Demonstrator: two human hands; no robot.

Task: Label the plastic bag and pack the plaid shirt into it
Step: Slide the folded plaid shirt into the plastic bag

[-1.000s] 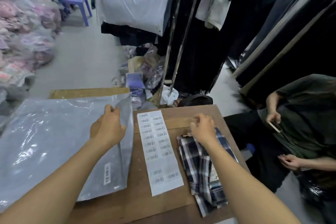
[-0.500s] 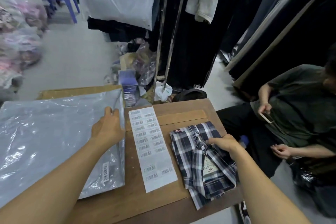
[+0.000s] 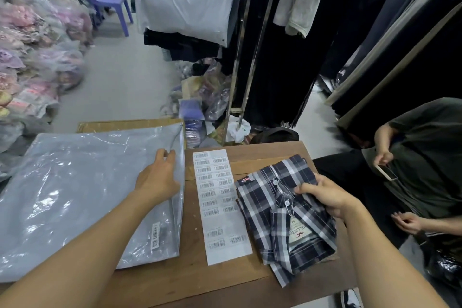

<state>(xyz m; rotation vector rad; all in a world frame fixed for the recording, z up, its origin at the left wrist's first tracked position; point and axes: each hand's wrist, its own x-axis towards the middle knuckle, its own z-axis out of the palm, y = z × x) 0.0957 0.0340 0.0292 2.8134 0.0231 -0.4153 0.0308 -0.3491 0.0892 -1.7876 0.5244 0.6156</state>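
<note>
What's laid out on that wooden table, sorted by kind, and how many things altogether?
Plastic bags: 1, grey, already carrying a barcode sticker
Sticker sheets: 1, white, with rows of barcode labels
Plaid shirts: 1, folded, navy and white
Hands: 2, the left hand flat on the bag, the right hand gripping the shirt
Total, not counting hands: 3

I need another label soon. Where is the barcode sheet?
In the head view, the barcode sheet lies flat mid-table, between the plastic bag on its left and the plaid shirt on its right.

a clothing stockroom: hanging garment racks [image 3: 312, 32], bagged clothes piles [image 3: 37, 45], barcode label sheet [image 3: 220, 202].
</note>
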